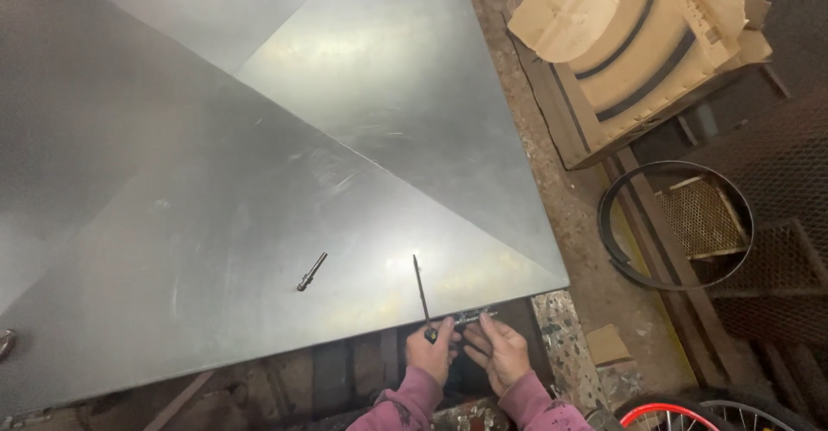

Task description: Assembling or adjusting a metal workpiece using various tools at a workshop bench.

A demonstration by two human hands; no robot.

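Pinching a hinged metal divider (435,314) at lower centre, both hands (434,351) (498,351) adjust it, judged mid-setting, needing careful steady fingers.

Dim indoor light overall, soft and from above. Broad pale glare across the metal sheets (259,163), brightest near the top middle and fading to dull grey at the far left. Thin short shadows under the small bolt (311,271) and the dark spike (422,293). Deep shade below the sheet edge and around the mesh (776,181) at right. Slight softness everywhere; corners stretched by a wide lens, fine detail smeared.
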